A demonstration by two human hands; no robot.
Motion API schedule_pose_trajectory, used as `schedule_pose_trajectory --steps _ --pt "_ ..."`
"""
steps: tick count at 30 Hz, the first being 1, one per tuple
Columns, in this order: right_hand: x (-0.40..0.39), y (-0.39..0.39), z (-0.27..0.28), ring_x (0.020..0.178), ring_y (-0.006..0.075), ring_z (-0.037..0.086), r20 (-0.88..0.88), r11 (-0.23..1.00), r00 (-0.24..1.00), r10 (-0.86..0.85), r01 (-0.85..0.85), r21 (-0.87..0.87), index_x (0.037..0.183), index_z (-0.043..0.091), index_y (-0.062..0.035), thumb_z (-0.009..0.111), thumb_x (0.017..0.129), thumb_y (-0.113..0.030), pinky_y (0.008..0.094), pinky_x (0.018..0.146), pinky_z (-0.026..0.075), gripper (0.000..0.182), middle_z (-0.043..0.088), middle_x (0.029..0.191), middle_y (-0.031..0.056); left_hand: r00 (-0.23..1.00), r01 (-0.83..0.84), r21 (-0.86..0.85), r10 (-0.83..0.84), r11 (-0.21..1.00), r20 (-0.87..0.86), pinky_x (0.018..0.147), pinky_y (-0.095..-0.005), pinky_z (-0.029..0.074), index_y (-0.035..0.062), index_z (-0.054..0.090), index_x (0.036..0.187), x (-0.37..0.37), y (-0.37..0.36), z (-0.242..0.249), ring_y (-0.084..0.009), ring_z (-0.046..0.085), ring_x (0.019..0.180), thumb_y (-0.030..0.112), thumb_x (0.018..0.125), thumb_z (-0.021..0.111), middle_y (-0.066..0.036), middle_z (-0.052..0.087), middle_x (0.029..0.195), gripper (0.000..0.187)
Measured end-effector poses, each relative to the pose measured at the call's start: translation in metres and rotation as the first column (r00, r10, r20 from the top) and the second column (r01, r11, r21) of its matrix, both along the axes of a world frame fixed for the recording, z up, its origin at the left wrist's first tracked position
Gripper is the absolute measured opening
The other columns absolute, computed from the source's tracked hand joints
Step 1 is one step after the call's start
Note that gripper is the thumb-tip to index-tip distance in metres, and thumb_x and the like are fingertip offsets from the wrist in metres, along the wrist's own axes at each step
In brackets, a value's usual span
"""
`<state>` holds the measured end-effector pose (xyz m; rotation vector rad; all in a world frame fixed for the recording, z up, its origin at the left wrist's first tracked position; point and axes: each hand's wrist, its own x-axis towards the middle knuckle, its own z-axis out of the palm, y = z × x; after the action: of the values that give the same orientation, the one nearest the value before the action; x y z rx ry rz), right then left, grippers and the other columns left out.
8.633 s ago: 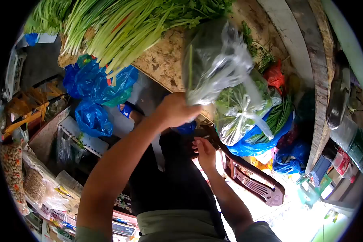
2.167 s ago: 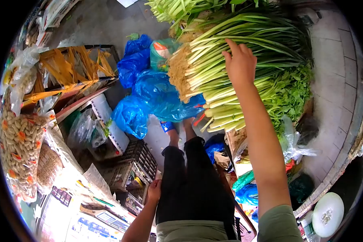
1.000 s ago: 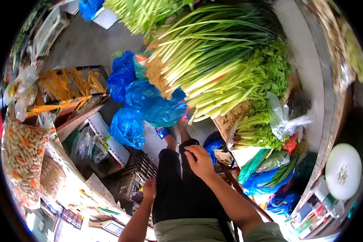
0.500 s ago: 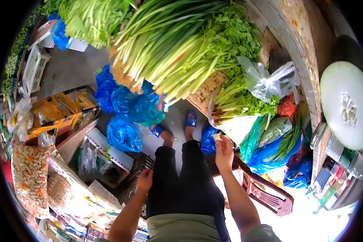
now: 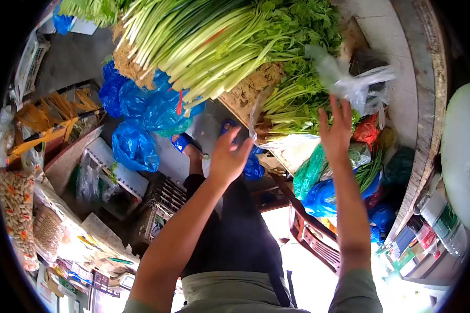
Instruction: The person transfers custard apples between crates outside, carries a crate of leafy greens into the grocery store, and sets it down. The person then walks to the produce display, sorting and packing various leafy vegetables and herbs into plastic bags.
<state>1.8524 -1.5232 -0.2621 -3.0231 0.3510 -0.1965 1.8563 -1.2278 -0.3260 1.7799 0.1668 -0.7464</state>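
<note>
My left hand (image 5: 228,158) reaches forward with its fingers apart, near the edge of a clear plastic bag (image 5: 255,117) around some leafy greens. Nothing is in it. My right hand (image 5: 336,127) is stretched over the leafy greens (image 5: 292,107), its fingers spread just below a clear plastic bag (image 5: 356,83). It holds nothing that I can see. Bunches of long green-and-white stalks (image 5: 193,57) lie on the board beyond both hands. A red bag (image 5: 367,129) and a green bag (image 5: 309,172) sit close to my right hand.
Blue plastic bags (image 5: 136,146) lie on the floor at the left. A brown chair (image 5: 313,237) stands below my right hand. Bagged peanuts (image 5: 16,208) are at the far left, a black crate (image 5: 167,195) left of my legs, a cut white melon (image 5: 460,156) at the right.
Both hands have moved forward and opened, the right one up over the greens. The small pale item from my right hand is no longer in it. The whole view has shifted.
</note>
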Motion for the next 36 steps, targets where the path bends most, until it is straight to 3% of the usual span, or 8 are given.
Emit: schedule_pose_trajectory --steps 2,9,13,16,20,22,29,36 --pt "0.031 -0.037 0.002 0.124 0.0456 0.049 -0.085 0.999 0.995 -0.045 0.042 -0.035 0.145 0.044 -0.0069 0.059 0.097 -0.038 0.0515 0.104 0.041 0.060 0.048 0.137 0.0284 0.942 0.190 0.243 -0.246 0.951 0.226 0.091 -0.0371 0.053 0.0044 0.046 0.141 0.018 -0.031 0.014 -0.0320 0.062 0.113 0.040 0.088 0.071 -0.021 0.057 0.131 0.068" --pt "0.067 -0.211 -0.048 0.141 0.0464 0.033 -0.047 0.911 0.910 -0.412 0.412 -0.011 0.155 0.018 -0.0013 0.043 0.097 -0.062 0.0445 0.116 0.029 0.087 0.031 0.153 0.0297 0.909 0.349 0.205 -0.384 0.914 0.164 0.099 -0.0431 0.047 0.0040 0.040 0.144 0.005 -0.049 -0.024 -0.0368 0.054 0.123 0.033 0.082 0.075 -0.023 0.052 0.137 0.077" --pt "0.021 -0.224 -0.058 0.134 0.0398 0.045 -0.513 0.575 0.468 -0.720 0.816 -0.063 0.140 0.051 0.0007 0.024 0.094 -0.075 0.0415 0.113 0.030 0.093 0.057 0.135 0.0255 0.922 0.297 0.178 -0.330 0.938 0.203 0.100 -0.0429 0.046 0.0013 0.039 0.143 -0.013 -0.042 -0.030 -0.0371 0.054 0.123 0.030 0.078 0.078 -0.022 0.053 0.136 0.081" --pt "-0.045 -0.214 -0.070 0.123 0.0365 0.053 -0.571 0.475 0.466 -0.676 0.868 0.146 0.141 0.050 -0.0017 0.030 0.094 -0.073 0.0426 0.106 0.037 0.088 0.057 0.135 0.0216 0.957 0.233 0.104 -0.247 0.967 0.153 0.101 -0.0431 0.045 -0.0013 0.041 0.140 -0.025 -0.044 -0.034 -0.0388 0.054 0.122 0.024 0.073 0.082 -0.023 0.054 0.132 0.082" --pt "-0.120 -0.166 -0.082 0.122 0.0316 0.057 -0.477 0.043 0.439 -0.761 0.768 0.639 0.152 0.034 -0.0132 0.050 0.094 -0.062 0.0438 0.101 0.042 0.078 0.062 0.130 0.0158 0.969 0.151 0.065 -0.161 0.986 0.185 0.101 -0.0455 0.044 -0.0029 0.041 0.137 -0.046 -0.047 -0.050 -0.0410 0.053 0.120 0.019 0.069 0.085 -0.025 0.055 0.128 0.084" --pt "-0.151 -0.163 -0.101 0.118 0.0319 0.059 -0.550 0.517 0.566 -0.614 0.815 0.263 0.153 0.031 -0.0145 0.048 0.097 -0.050 0.0441 0.089 0.046 0.069 0.057 0.135 0.0177 0.975 0.159 0.050 -0.165 0.986 0.149 0.101 -0.0463 0.043 -0.0033 0.041 0.137 -0.049 -0.047 -0.051 -0.0413 0.054 0.119 0.018 0.069 0.085 -0.025 0.056 0.126 0.083" --pt "-0.176 -0.070 -0.117 0.115 0.0312 0.056 -0.494 0.138 0.565 -0.661 0.739 0.659 0.157 0.015 -0.0169 0.037 0.102 -0.042 0.0406 0.088 0.048 0.065 0.047 0.146 0.0179 0.950 0.294 0.068 -0.299 0.954 0.094 0.106 -0.0452 0.040 -0.0045 0.032 0.142 -0.046 -0.045 -0.055 -0.0428 0.047 0.126 0.023 0.073 0.084 -0.027 0.047 0.137 0.091" --pt "-0.164 0.094 -0.090 0.098 0.0165 0.062 -0.429 0.361 0.728 -0.535 0.656 0.663 0.154 0.021 -0.0029 0.064 0.094 -0.044 0.0256 0.065 0.051 0.084 0.053 0.132 0.0121 0.952 0.291 0.087 -0.298 0.953 0.069 0.104 -0.0436 0.045 0.0038 0.027 0.150 -0.048 -0.031 -0.039 -0.0405 0.048 0.127 0.023 0.076 0.081 -0.023 0.044 0.138 0.093"
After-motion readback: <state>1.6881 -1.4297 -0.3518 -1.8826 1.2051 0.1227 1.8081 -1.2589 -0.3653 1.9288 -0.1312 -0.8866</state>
